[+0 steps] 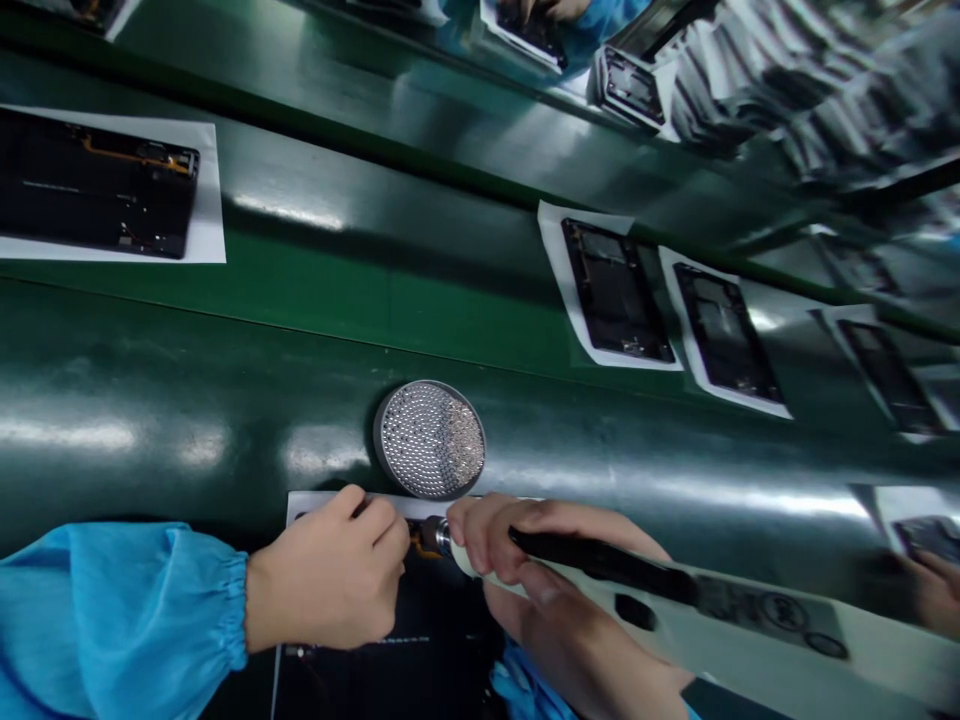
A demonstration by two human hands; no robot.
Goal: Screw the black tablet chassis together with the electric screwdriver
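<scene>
From the head camera, the left hand [322, 570] has its fingers curled and pressing at the top edge of a black phone housing [375, 670]; whether they grip it is hidden. The right hand [570, 600] wraps firmly around a white electric screwdriver [720, 625], its metal tip at the housing. A round screw tray [430, 440] sits just beyond, on a green conveyor belt [150, 350] carrying more housings [615, 290].
</scene>
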